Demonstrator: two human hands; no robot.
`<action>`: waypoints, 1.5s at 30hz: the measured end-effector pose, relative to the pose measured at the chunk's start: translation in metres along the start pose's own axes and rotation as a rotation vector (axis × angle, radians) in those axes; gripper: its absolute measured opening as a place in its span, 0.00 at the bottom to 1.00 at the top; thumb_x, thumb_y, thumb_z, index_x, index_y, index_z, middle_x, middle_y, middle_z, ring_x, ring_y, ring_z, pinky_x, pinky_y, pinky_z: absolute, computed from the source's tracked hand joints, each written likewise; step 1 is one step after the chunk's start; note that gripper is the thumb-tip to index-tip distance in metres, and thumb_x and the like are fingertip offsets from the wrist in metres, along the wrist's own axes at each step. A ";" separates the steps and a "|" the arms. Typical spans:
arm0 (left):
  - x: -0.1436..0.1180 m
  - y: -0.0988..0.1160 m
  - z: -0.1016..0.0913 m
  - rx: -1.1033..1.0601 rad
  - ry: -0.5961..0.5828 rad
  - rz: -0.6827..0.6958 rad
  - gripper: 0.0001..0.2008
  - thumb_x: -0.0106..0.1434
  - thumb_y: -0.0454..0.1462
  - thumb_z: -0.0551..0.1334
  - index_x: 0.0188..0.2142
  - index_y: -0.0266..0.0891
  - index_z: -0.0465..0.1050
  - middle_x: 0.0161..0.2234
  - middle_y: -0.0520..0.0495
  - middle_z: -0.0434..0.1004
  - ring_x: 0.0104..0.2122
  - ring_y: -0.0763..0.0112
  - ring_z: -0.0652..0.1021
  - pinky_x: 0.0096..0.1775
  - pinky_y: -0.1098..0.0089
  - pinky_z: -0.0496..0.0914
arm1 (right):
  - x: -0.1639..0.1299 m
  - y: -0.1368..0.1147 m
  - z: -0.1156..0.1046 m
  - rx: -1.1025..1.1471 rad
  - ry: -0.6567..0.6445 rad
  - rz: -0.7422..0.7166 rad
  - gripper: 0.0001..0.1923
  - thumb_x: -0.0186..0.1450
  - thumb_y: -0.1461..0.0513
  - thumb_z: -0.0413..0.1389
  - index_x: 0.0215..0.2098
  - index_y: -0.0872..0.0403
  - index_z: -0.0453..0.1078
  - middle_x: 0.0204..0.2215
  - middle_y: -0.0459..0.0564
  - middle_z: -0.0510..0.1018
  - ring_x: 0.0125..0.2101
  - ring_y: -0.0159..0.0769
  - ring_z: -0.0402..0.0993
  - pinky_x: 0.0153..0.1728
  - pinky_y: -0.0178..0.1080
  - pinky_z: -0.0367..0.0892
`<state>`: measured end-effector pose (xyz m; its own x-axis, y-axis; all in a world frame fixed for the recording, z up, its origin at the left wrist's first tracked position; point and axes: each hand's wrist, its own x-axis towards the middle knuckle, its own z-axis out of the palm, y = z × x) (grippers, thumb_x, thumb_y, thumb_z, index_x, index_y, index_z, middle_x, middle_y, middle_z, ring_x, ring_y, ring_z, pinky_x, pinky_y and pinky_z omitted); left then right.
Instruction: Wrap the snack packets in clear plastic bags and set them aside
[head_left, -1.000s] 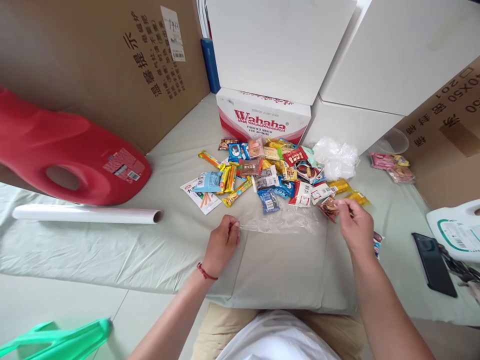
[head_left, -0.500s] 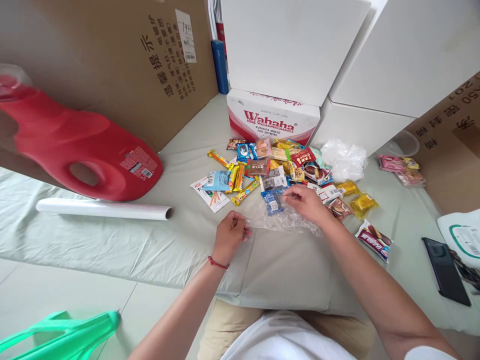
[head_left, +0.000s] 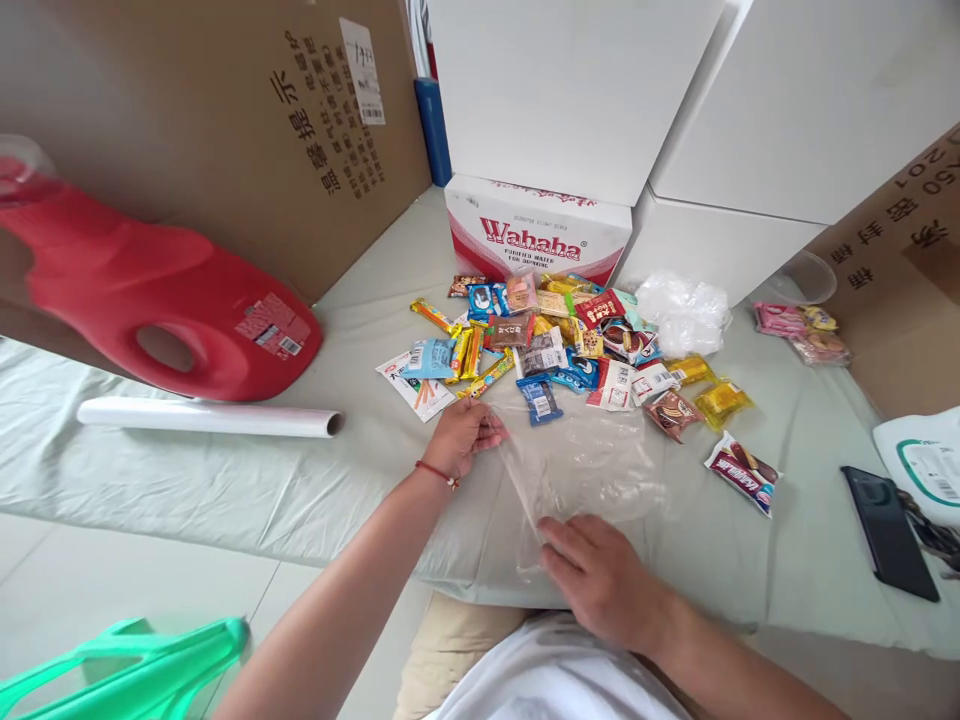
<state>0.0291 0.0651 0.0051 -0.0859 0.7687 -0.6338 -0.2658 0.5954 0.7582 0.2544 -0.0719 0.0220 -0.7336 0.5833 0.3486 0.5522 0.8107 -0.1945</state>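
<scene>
Plastic bag (head_left: 600, 455) — one, clear — is pinched by two hands (head_left: 604, 582), one phone (head_left: 890, 535) lying well apart.

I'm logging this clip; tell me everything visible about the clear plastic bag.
The clear plastic bag looks thin, limp and colourless, with creases and glare across it. It lies largely flattened on the pale green cloth, on the near side of the wrapped snacks. The left hand pinches one edge, which runs fairly straight toward the right hand, whose fingertips touch it. Its opening cannot be made out.
</scene>
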 end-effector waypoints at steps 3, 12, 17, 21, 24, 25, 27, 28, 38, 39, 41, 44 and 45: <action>0.005 0.005 -0.002 0.024 -0.001 0.004 0.11 0.58 0.34 0.65 0.33 0.41 0.61 0.25 0.51 0.77 0.24 0.70 0.82 0.25 0.75 0.74 | 0.001 -0.009 0.026 -0.006 -0.067 0.027 0.10 0.69 0.70 0.51 0.42 0.55 0.73 0.56 0.55 0.78 0.35 0.39 0.74 0.35 0.43 0.69; 0.009 0.007 0.007 0.051 -0.035 0.037 0.11 0.60 0.32 0.64 0.35 0.41 0.60 0.26 0.51 0.77 0.26 0.71 0.82 0.29 0.74 0.76 | 0.024 -0.036 0.054 0.038 -0.246 0.005 0.11 0.67 0.69 0.52 0.45 0.56 0.73 0.64 0.56 0.71 0.28 0.35 0.76 0.27 0.41 0.69; 0.008 0.014 0.008 -0.006 -0.084 0.014 0.11 0.62 0.36 0.64 0.39 0.41 0.61 0.30 0.48 0.80 0.30 0.68 0.84 0.37 0.68 0.79 | 0.026 -0.035 0.060 0.083 -0.249 0.055 0.09 0.67 0.65 0.55 0.44 0.56 0.73 0.65 0.57 0.70 0.29 0.37 0.78 0.27 0.41 0.71; 0.005 0.024 0.008 0.043 -0.141 -0.018 0.24 0.58 0.52 0.68 0.44 0.41 0.64 0.34 0.44 0.82 0.32 0.63 0.84 0.35 0.66 0.77 | 0.021 -0.026 0.060 0.143 -0.228 0.148 0.08 0.67 0.66 0.56 0.45 0.56 0.73 0.65 0.57 0.71 0.32 0.37 0.80 0.29 0.39 0.72; 0.000 0.025 0.015 0.231 -0.188 0.028 0.32 0.51 0.57 0.72 0.46 0.42 0.67 0.37 0.43 0.83 0.32 0.65 0.83 0.32 0.71 0.72 | 0.020 -0.020 0.057 0.156 -0.240 0.207 0.08 0.69 0.66 0.54 0.44 0.55 0.73 0.65 0.55 0.70 0.33 0.36 0.81 0.30 0.38 0.72; -0.001 0.025 0.018 0.288 -0.212 0.057 0.32 0.50 0.57 0.73 0.45 0.41 0.69 0.38 0.44 0.83 0.32 0.67 0.82 0.31 0.72 0.70 | 0.021 -0.019 0.056 0.163 -0.244 0.222 0.08 0.70 0.65 0.53 0.44 0.54 0.73 0.65 0.54 0.71 0.34 0.36 0.81 0.31 0.38 0.72; -0.001 0.022 0.025 0.373 -0.271 0.103 0.29 0.51 0.58 0.72 0.41 0.40 0.72 0.38 0.43 0.83 0.30 0.70 0.79 0.28 0.74 0.65 | 0.023 -0.016 0.054 0.190 -0.251 0.240 0.08 0.70 0.65 0.52 0.43 0.54 0.73 0.65 0.53 0.71 0.36 0.37 0.82 0.32 0.39 0.73; -0.001 0.021 0.028 0.418 -0.295 0.121 0.28 0.53 0.60 0.69 0.39 0.39 0.73 0.37 0.43 0.83 0.29 0.71 0.78 0.26 0.74 0.63 | 0.024 -0.014 0.052 0.205 -0.255 0.248 0.08 0.70 0.65 0.52 0.43 0.54 0.73 0.65 0.53 0.71 0.37 0.38 0.82 0.32 0.39 0.74; 0.007 -0.008 0.062 0.947 -0.199 0.522 0.15 0.59 0.44 0.67 0.20 0.41 0.70 0.22 0.46 0.73 0.29 0.61 0.75 0.33 0.66 0.65 | 0.015 -0.010 0.046 0.330 -0.238 0.178 0.06 0.66 0.65 0.52 0.36 0.52 0.71 0.64 0.49 0.73 0.39 0.35 0.82 0.38 0.38 0.74; 0.004 -0.012 0.071 0.964 -0.214 0.541 0.15 0.60 0.45 0.66 0.21 0.41 0.70 0.24 0.44 0.75 0.31 0.59 0.76 0.35 0.65 0.66 | 0.012 -0.010 0.046 0.336 -0.227 0.172 0.06 0.65 0.66 0.52 0.36 0.52 0.71 0.63 0.49 0.73 0.38 0.35 0.82 0.38 0.38 0.74; -0.001 -0.019 0.090 0.983 -0.269 0.571 0.17 0.63 0.47 0.63 0.23 0.41 0.72 0.28 0.42 0.77 0.34 0.57 0.77 0.38 0.64 0.67 | 0.006 -0.010 0.047 0.347 -0.207 0.168 0.06 0.64 0.66 0.52 0.35 0.52 0.71 0.63 0.48 0.74 0.37 0.34 0.82 0.37 0.37 0.74; -0.006 -0.022 0.113 0.996 -0.396 0.553 0.22 0.66 0.55 0.58 0.30 0.40 0.75 0.32 0.43 0.79 0.38 0.57 0.78 0.41 0.64 0.67 | -0.001 -0.007 0.048 0.375 -0.182 0.154 0.06 0.62 0.66 0.52 0.33 0.52 0.70 0.62 0.48 0.75 0.35 0.33 0.82 0.35 0.37 0.73; -0.006 -0.022 0.117 0.994 -0.462 0.502 0.24 0.65 0.58 0.57 0.34 0.40 0.75 0.32 0.44 0.79 0.37 0.58 0.78 0.41 0.65 0.67 | -0.002 -0.006 0.048 0.389 -0.177 0.144 0.05 0.62 0.66 0.52 0.32 0.52 0.70 0.61 0.48 0.75 0.34 0.33 0.82 0.35 0.37 0.73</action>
<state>0.1477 0.0752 0.0102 0.4383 0.8562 -0.2735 0.5716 -0.0307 0.8200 0.2334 -0.0757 -0.0214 -0.7356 0.6635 0.1367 0.4885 0.6593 -0.5715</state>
